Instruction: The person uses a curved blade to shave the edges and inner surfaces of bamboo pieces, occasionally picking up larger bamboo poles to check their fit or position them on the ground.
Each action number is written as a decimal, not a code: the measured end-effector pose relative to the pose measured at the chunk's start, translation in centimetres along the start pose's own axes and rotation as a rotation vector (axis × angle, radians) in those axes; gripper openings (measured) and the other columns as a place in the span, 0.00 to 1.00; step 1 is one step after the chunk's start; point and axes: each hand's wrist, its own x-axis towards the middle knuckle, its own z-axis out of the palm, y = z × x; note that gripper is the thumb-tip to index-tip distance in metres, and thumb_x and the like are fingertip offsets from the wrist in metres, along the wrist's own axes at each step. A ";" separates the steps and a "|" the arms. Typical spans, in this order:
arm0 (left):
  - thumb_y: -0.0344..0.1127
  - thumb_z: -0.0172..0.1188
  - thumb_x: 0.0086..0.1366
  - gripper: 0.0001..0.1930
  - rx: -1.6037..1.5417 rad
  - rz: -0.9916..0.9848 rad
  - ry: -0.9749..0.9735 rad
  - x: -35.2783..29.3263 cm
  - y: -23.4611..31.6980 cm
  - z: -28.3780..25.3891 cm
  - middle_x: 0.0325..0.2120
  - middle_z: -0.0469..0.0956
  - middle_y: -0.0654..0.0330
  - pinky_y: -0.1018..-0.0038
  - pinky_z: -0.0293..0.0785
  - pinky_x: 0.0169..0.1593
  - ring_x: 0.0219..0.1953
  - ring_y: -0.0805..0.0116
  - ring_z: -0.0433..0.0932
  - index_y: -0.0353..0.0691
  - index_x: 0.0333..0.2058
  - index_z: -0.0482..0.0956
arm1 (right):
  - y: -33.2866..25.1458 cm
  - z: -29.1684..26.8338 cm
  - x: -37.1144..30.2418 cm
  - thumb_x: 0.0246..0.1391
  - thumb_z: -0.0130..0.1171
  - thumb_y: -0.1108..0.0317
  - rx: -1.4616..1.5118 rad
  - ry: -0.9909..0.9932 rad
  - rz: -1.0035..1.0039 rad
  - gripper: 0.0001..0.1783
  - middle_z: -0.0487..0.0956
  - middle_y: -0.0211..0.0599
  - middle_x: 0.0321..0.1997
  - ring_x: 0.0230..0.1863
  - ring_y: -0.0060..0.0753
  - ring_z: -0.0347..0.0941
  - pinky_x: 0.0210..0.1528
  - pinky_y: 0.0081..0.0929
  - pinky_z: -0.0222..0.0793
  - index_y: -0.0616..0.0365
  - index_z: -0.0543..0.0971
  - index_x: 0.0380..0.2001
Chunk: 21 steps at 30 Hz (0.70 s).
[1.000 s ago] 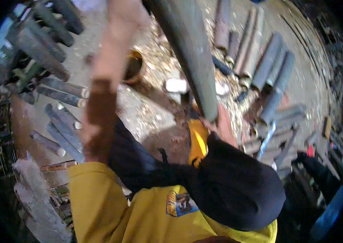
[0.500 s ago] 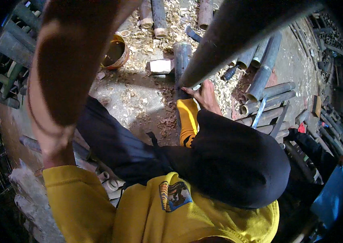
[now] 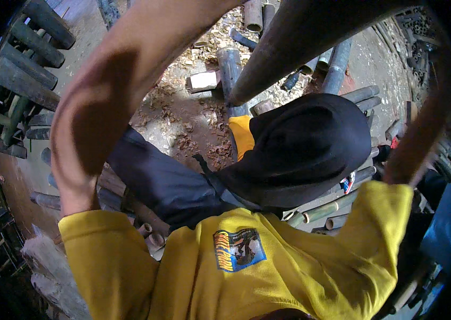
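Both forearms reached up out of frame, fingers unseen so their hold couldn't be told, apparently lifting the long pole [image 3: 310,37] at upper right; steady balance seemed needed next.

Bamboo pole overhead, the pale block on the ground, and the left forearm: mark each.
Bamboo pole [image 3: 300,42], head view, mid shaft.
Pale block [image 3: 203,81], head view, top face.
Left forearm [image 3: 108,106], head view, middle of the bare arm.

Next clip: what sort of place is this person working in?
Probably an outdoor bamboo or timber yard. Cut poles are stacked at the left, short cut sections and shavings lie on the dirt ground, and a thick pole rises overhead.
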 end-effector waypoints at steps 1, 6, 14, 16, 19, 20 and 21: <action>0.43 0.62 0.48 0.29 0.123 -0.012 0.024 -0.2 1.0 -1.8 0.41 0.71 0.57 0.68 0.65 0.50 0.45 0.66 0.68 0.37 0.48 0.65 | -2.4 0.7 1.3 0.34 0.66 0.64 0.045 0.013 -0.101 0.30 0.73 0.51 0.41 0.44 0.49 0.67 0.48 0.36 0.60 0.60 0.70 0.44; 0.42 0.63 0.48 0.30 0.081 -0.003 -0.022 0.1 1.0 0.1 0.41 0.71 0.57 0.69 0.65 0.50 0.46 0.67 0.68 0.37 0.48 0.65 | -9.5 -6.7 -3.1 0.36 0.64 0.64 -0.196 0.142 -0.190 0.27 0.73 0.49 0.38 0.41 0.47 0.67 0.45 0.35 0.61 0.60 0.71 0.42; 0.40 0.64 0.47 0.30 0.084 0.022 -0.074 0.5 1.3 1.5 0.41 0.71 0.58 0.69 0.65 0.51 0.46 0.67 0.67 0.37 0.48 0.65 | -13.7 -9.0 -0.7 0.39 0.61 0.62 -0.351 0.236 -0.234 0.22 0.73 0.47 0.34 0.37 0.42 0.68 0.41 0.33 0.61 0.61 0.72 0.39; 0.40 0.64 0.46 0.30 0.103 0.021 -0.085 0.3 1.0 1.6 0.41 0.71 0.58 0.69 0.64 0.51 0.46 0.67 0.67 0.37 0.48 0.64 | -13.8 -9.1 0.9 0.39 0.61 0.62 -0.346 0.245 -0.241 0.21 0.73 0.47 0.33 0.36 0.41 0.68 0.39 0.32 0.61 0.61 0.72 0.38; 0.39 0.65 0.46 0.30 0.119 0.026 -0.106 0.2 1.2 2.0 0.41 0.71 0.58 0.70 0.64 0.51 0.47 0.68 0.67 0.37 0.48 0.64 | -14.3 -10.0 2.6 0.41 0.60 0.62 -0.354 0.284 -0.261 0.20 0.73 0.46 0.32 0.34 0.40 0.68 0.38 0.31 0.62 0.61 0.73 0.37; 0.39 0.65 0.46 0.31 0.117 0.026 -0.113 0.3 1.4 2.1 0.41 0.71 0.58 0.70 0.64 0.51 0.47 0.68 0.67 0.37 0.48 0.64 | -14.7 -10.4 2.8 0.41 0.59 0.62 -0.364 0.295 -0.267 0.20 0.73 0.46 0.31 0.34 0.39 0.68 0.37 0.31 0.62 0.62 0.73 0.37; 0.39 0.65 0.46 0.31 0.113 0.028 -0.118 0.3 1.8 2.3 0.41 0.71 0.58 0.70 0.64 0.51 0.47 0.68 0.67 0.37 0.48 0.64 | -15.1 -10.8 3.0 0.41 0.59 0.61 -0.371 0.310 -0.272 0.19 0.74 0.45 0.31 0.33 0.39 0.68 0.36 0.31 0.62 0.62 0.73 0.36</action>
